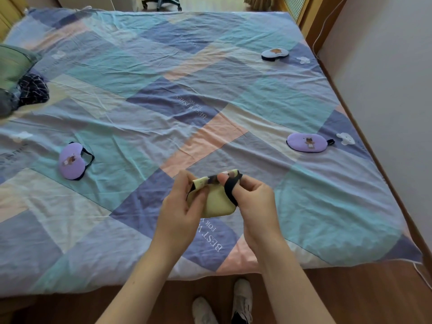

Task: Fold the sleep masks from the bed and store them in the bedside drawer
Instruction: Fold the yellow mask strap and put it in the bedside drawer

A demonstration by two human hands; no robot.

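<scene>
Person stands at the foot edge of the bed point(233, 94), both hands raised just above the sheet near that edge. Yellow sleep mask point(214, 204) held between them, doubled over on itself. Left hand point(180, 206) pinches the mask's left end, thumb and fingers closed on the fabric. Right hand point(252, 199) has its thumb hooked through the black strap point(230, 190), fingers curled behind the mask.

Progress, as a judgement: early. 1 mask is mid-fold, apparently having its strap wrapped round it. 3 masks lie untouched on the sheet: a purple mask point(71, 161) toward the left edge, a second purple mask point(306, 142) near the right edge, and a pale blue mask point(274, 54) toward the far right corner. All 4 have yet to reach the drawer.

Hidden or unclear: the bedside drawer is nowhere in view, so its contents cannot be checked. Right fingertips are behind the mask. Dark bundle of cloth point(32, 88) at the left edge is blurred; unidentifiable
</scene>
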